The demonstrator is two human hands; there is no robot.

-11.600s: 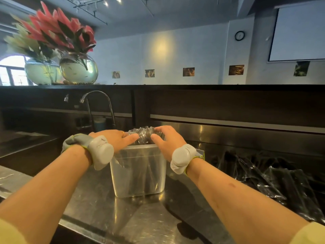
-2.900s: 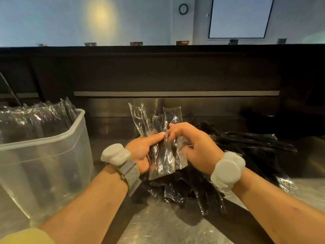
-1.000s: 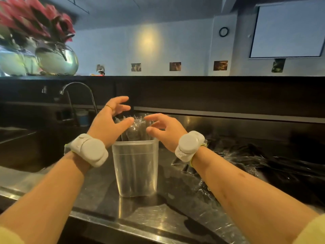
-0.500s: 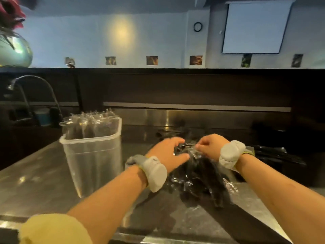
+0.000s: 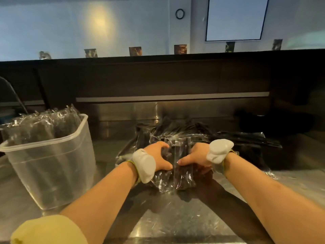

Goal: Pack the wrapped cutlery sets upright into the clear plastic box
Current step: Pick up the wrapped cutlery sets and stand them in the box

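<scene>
Head view: both hands are seen low at centre, set on a pile (image 5: 233, 138) of black cutlery sets in clear wrap, which is spread over the desk (image 5: 175, 224) from centre to right and back to the steel splash wall. A bundle (image 5: 182, 173) of these sets, at the near edge of the pile, is gripped from both sides. The L hand (image 5: 158, 157) is curled round its left side w/ fingers bent over the top and thumb laid along the near face. The R hand (image 5: 197, 155) is curled round its right side w/ thumb stretched leftward across the wrap; the R fingers are hidden behind the hand, so their hold can't be fully made out. The two thumb tips are pointed at each other, close but not touching. The bundle is laid lengthwise toward the camera, its near end over bare desk; whether it is lifted off the pile can't be told. White bands (image 5: 144, 165) are worn on both wrists, and a yellow sleeve (image 5: 47, 229) is seen at bottom left. The box (image 5: 52, 171) is stood on the desk at left, well apart from the hands, open-topped and packed w/ wrapped sets (image 5: 40, 125) held upright, tops poking above the rim. Behind it a curved tap (image 5: 12, 95) is partly seen at the left edge. On the far wall a round clock (image 5: 179, 14) and a blank screen (image 5: 235, 18) are hung.
</scene>
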